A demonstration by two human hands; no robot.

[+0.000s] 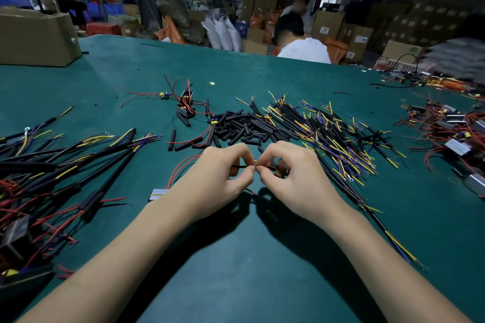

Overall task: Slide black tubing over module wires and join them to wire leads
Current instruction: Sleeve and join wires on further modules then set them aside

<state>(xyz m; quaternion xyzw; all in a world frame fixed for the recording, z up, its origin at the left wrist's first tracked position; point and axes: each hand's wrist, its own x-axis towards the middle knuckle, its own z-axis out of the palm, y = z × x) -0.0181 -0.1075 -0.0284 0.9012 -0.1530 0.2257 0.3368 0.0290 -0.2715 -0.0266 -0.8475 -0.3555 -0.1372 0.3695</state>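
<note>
My left hand [223, 170] pinches a thin black wire [240, 166]; my right hand [286, 168] pinches what looks like a wire lead [270, 166], tips meeting between my fingertips. The module [158, 194] lies by my left wrist on the green table [236, 257]. Black tubing pieces [244, 126] are heaped just beyond, in a cluttered warehouse.

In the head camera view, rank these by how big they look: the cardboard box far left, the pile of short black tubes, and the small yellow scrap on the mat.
1. cardboard box, though it sits far off
2. pile of short black tubes
3. yellow scrap, plainly the smallest
</note>
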